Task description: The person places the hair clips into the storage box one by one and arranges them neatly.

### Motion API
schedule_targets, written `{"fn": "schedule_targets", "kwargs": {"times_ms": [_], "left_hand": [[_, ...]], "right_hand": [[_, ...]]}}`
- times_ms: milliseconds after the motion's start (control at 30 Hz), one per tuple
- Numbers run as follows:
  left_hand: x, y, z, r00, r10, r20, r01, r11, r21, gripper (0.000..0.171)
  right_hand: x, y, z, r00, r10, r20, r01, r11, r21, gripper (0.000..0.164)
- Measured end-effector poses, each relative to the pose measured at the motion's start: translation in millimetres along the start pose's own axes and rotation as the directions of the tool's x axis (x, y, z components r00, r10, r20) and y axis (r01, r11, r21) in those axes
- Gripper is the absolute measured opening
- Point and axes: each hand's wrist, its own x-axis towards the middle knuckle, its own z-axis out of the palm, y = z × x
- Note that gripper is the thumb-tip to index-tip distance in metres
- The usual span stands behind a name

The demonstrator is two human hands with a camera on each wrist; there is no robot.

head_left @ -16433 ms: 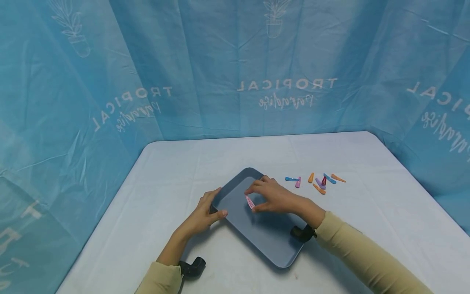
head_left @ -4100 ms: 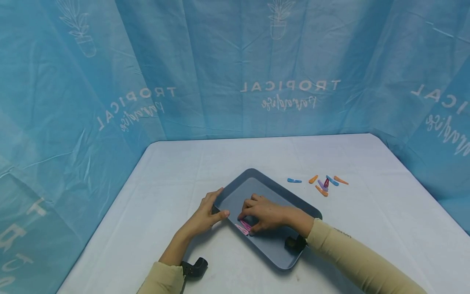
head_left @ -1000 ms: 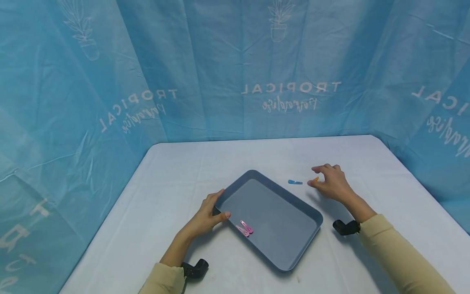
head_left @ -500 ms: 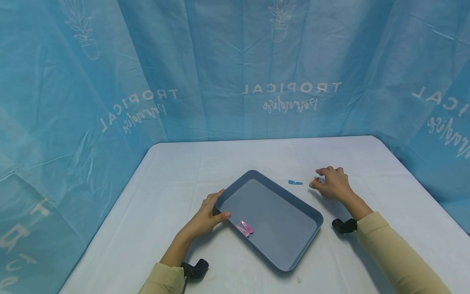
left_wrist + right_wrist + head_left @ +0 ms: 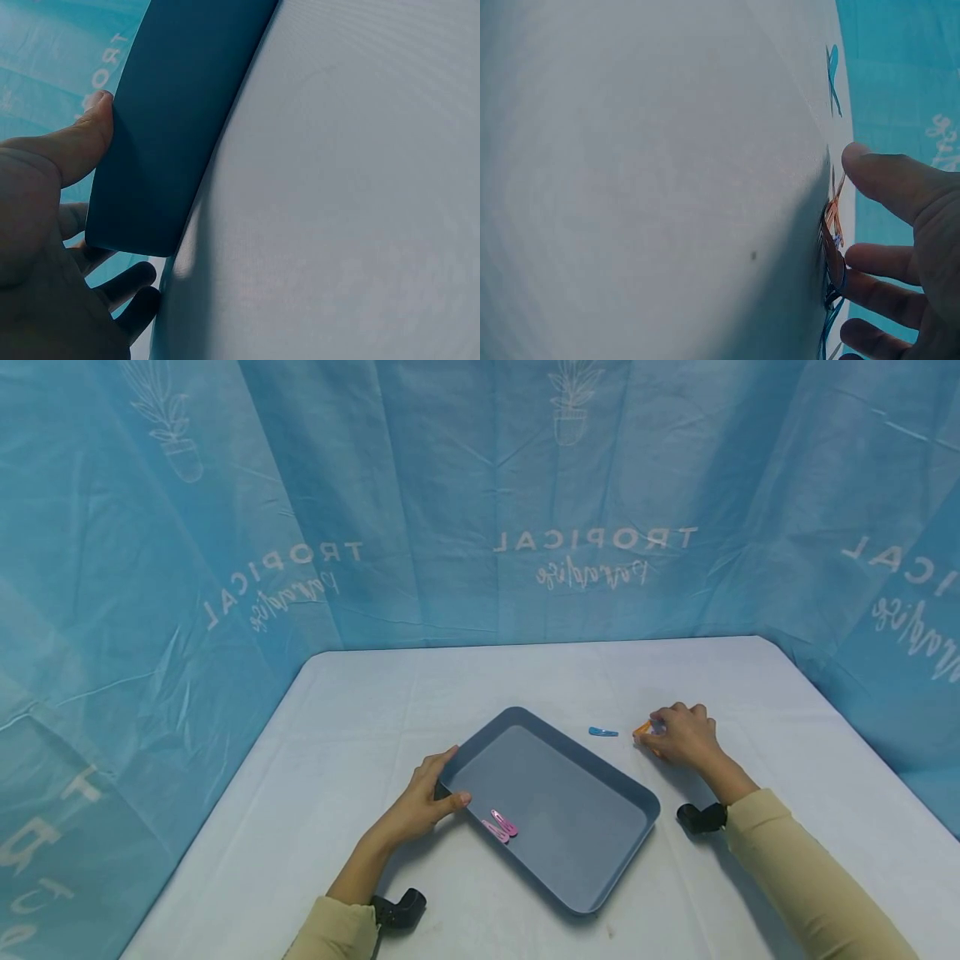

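Observation:
My left hand (image 5: 418, 800) grips the left corner of a grey-blue rectangular tray (image 5: 570, 810), thumb on the near rim and fingers along the other side. Close up in the left wrist view, the thumb presses on the tray wall (image 5: 172, 135). Two pink snap hair clips (image 5: 501, 827) lie inside the tray by its near edge. My right hand (image 5: 682, 737) is low over the hair clips on the table, thumb and fingertips around an orange hair clip (image 5: 642, 727). In the right wrist view a gap shows between thumb and fingers. This hand hides most of the other clips.
A blue hair clip (image 5: 603, 732) lies on the white table (image 5: 375, 710) between the tray and the right hand. More blue clips (image 5: 829, 326) show beyond the fingers in the right wrist view. Blue printed curtains (image 5: 450, 485) surround the table.
Earlier, the right hand put a pink clip beside another in the tray, then went to the clips at the right. In the last second its fingers have closed in around the orange clip.

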Motion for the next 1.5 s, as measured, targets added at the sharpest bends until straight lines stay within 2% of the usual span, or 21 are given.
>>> {"fn": "schedule_targets", "kwargs": {"times_ms": [233, 500, 733, 1200, 1500], "left_hand": [[-0.1, -0.3, 0.1, 1.000, 0.004, -0.004, -0.004, 1.000, 0.010, 0.080], [-0.1, -0.1, 0.4, 1.000, 0.012, -0.004, -0.012, 1.000, 0.021, 0.081], [-0.6, -0.1, 0.3, 1.000, 0.005, -0.004, -0.005, 1.000, 0.016, 0.080], [-0.4, -1.0, 0.5, 1.000, 0.003, -0.003, -0.003, 1.000, 0.010, 0.081], [0.0, -0.8, 0.5, 1.000, 0.004, -0.002, -0.004, 1.000, 0.012, 0.080]], "right_hand": [[-0.6, 1.4, 1.2, 1.000, 0.014, 0.007, -0.014, 1.000, -0.014, 0.056], [1.0, 1.2, 1.6, 1.000, -0.024, 0.005, 0.024, 0.999, -0.024, 0.055], [3.9, -0.9, 2.7, 1.000, -0.013, 0.014, 0.014, 1.000, -0.027, 0.054], [5.3, -0.9, 3.8, 1.000, -0.021, 0.011, 0.021, 1.000, 0.000, 0.050], [7.6, 0.1, 5.1, 1.000, 0.005, 0.018, -0.005, 1.000, 0.026, 0.054]]}}
